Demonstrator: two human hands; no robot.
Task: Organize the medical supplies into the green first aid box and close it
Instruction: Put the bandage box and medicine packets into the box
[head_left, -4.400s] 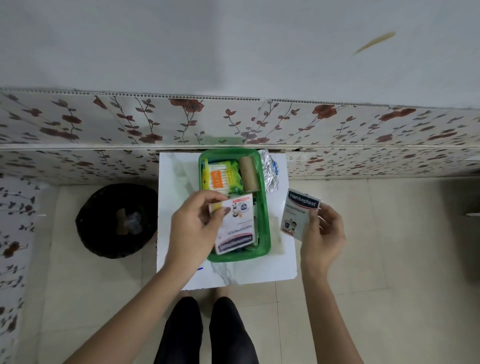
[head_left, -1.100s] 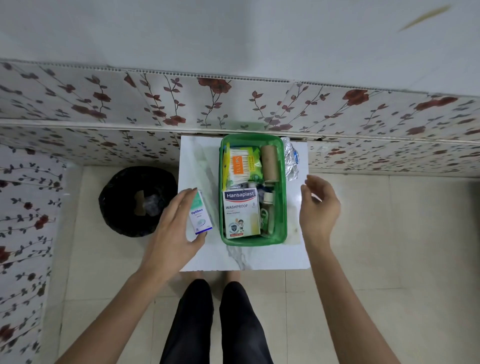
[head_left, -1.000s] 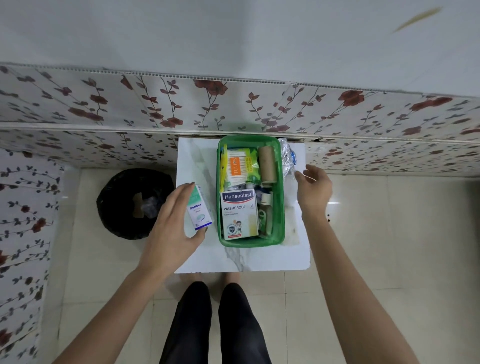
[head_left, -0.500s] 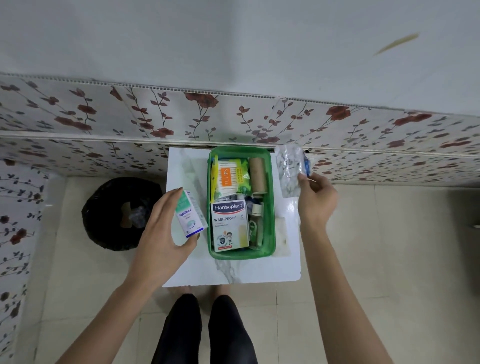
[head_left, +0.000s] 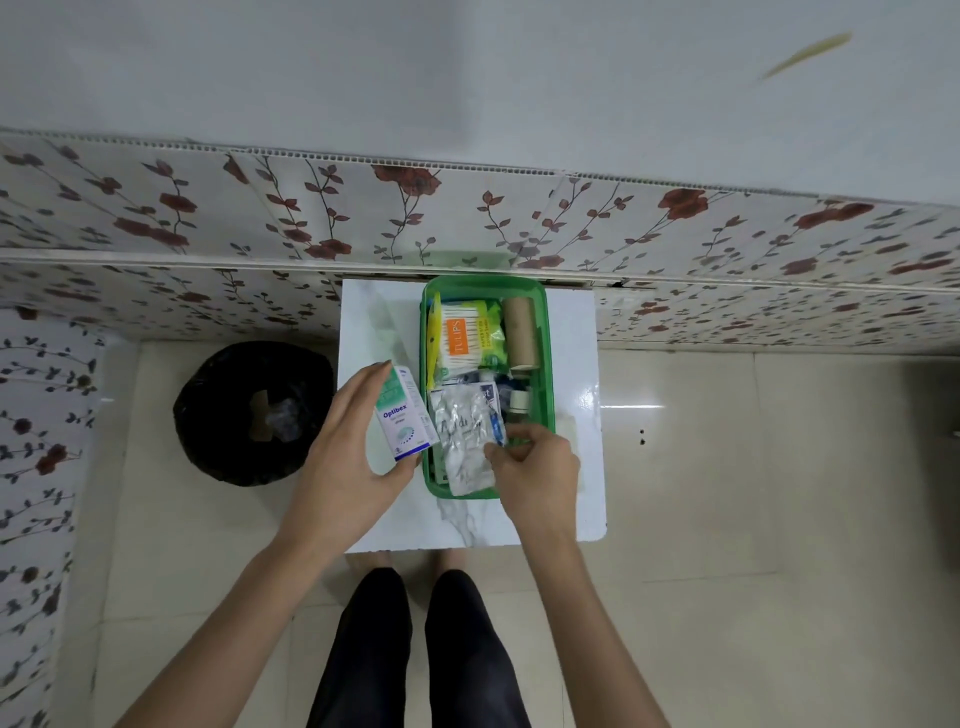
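Right hand (head_left: 535, 475) pinches a clear plastic packet (head_left: 465, 441) over the green first aid box (head_left: 543, 364) to lay it inside; left hand (head_left: 348, 462), just beside, grips a small Optibex carton (head_left: 404, 421), likely next

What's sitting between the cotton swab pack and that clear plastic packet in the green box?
In the head view, a few small dark and blue items, too jumbled to identify, lie between the cotton swab pack and the clear plastic packet.

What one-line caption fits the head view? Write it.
Right hand lays clear packet in green box; left hand holds Optibex carton.
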